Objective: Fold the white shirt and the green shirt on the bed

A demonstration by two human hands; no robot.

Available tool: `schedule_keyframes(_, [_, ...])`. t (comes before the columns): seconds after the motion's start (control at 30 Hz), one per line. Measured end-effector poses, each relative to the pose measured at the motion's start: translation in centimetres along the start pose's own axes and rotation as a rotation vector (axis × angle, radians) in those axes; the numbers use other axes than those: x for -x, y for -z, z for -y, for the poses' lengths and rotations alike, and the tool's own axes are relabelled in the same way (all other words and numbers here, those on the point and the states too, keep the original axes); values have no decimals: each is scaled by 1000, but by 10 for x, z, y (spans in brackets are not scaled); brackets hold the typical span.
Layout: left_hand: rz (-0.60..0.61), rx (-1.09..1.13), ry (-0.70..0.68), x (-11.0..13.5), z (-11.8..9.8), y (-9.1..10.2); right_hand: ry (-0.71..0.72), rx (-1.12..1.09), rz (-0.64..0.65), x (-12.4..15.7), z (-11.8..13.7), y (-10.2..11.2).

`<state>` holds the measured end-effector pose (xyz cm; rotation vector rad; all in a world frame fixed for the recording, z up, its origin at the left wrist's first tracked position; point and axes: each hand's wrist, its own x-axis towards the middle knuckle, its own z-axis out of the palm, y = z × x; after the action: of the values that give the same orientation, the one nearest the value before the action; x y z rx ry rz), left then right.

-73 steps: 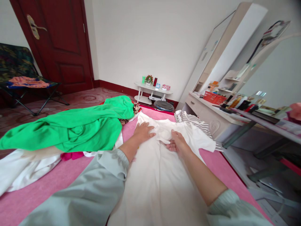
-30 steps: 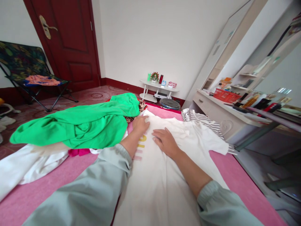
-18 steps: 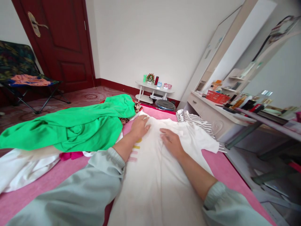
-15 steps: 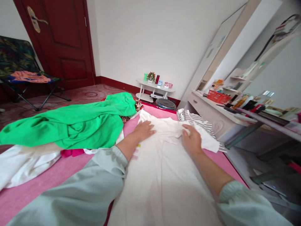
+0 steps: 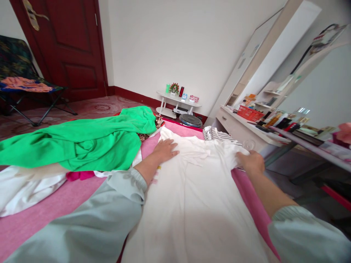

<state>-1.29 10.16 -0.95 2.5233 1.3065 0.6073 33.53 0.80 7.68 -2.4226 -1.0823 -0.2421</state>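
A white T-shirt (image 5: 197, 197) lies spread over the pink bed cover (image 5: 90, 191), with wrinkles near its upper part. My left hand (image 5: 166, 150) rests flat on the shirt's upper left, fingers stretched out. At the shirt's right side, my right hand (image 5: 251, 162) is closed on the sleeve and holds it out to the right. Left of the shirt lies a heap of clothes topped by a green garment (image 5: 109, 142). A black-and-white striped garment (image 5: 219, 134) is partly covered behind the white shirt.
On the right, a dressing table (image 5: 233, 122) carries a red basket (image 5: 249, 114) and several bottles. A low white stand (image 5: 178, 100) is against the far wall. A folding chair (image 5: 30, 86) with an orange cloth stands at the left, by the dark red door (image 5: 74, 47).
My right hand has moved outward to the right, drawing the shirt's sleeve over the striped garment. My left hand stays flat on the shirt. The view has shifted slightly.
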Motion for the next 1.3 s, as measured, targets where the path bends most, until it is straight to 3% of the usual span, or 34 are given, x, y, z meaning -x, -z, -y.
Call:
schedule_keyframes(0.07, [-13, 22, -6, 0, -1, 0, -79, -100, 23, 14, 26, 10])
schedule_keyframes(0.13, [-18, 34, -7, 1, -1, 1, -41, -242, 102, 35, 55, 23])
schedule_keyframes(0.2, [-25, 90, 22, 3, -2, 4, 167, -615, 364, 63, 80, 40])
schedule_keyframes(0.3, [-76, 279, 122, 10, 0, 10, 499, -771, 640, 107, 92, 72])
schedule_keyframes(0.37, [-104, 397, 182, 18, 1, 13, 582, -708, 706, 128, 76, 90])
schedule_keyframes(0.47, [-55, 462, 214, 31, 1, 15, 550, -482, 678, 148, 22, 104])
schedule_keyframes(0.63, [1, 211, 83, 46, -11, 18, 375, -135, 569, 179, -74, 119])
schedule_keyframes(0.77, [20, 63, 48, 41, -35, 22, 285, -119, 606, 213, -116, 132])
schedule_keyframes(0.87, [4, 68, 74, 28, -54, 22, 288, -213, 593, 231, -129, 131])
schedule_keyframes(1.0, [-47, 177, 211, 6, -68, 16, 267, -396, 566, 244, -127, 124])
schedule_keyframes(1.17, [-78, 208, 278, -8, -73, 8, 196, -693, 722, 254, -106, 123])
schedule_keyframes(1.3, [-58, 253, 282, -18, -80, 9, 208, -693, 850, 254, -93, 123])
